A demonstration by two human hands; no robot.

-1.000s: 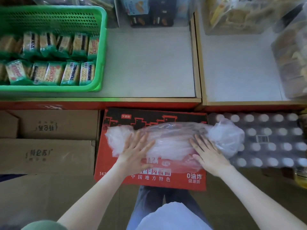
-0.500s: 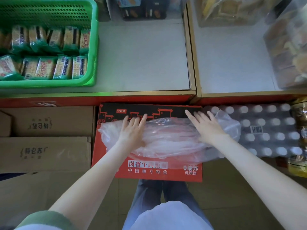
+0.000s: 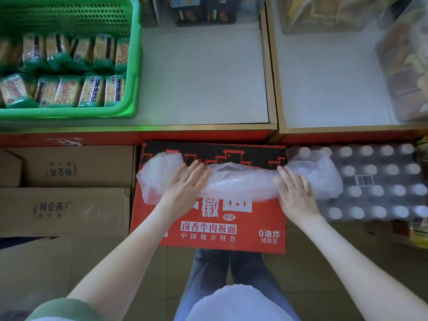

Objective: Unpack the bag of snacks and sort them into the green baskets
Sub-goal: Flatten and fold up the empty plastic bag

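now, plastic bag [image 3: 240, 185] beneath flat, ungripping fingers [image 3: 196, 173] of left hand [image 3: 184, 189] and right hand [image 3: 296, 195], atop red carton [image 3: 208, 230]

Two flat hands, the left hand [image 3: 185, 188] and the right hand [image 3: 295, 195], press on a rolled-up clear plastic bag [image 3: 240, 184] lying on a red noodle box [image 3: 208, 228]. A green basket [image 3: 129, 66] on the shelf holds cracker packs [image 3: 69, 91].
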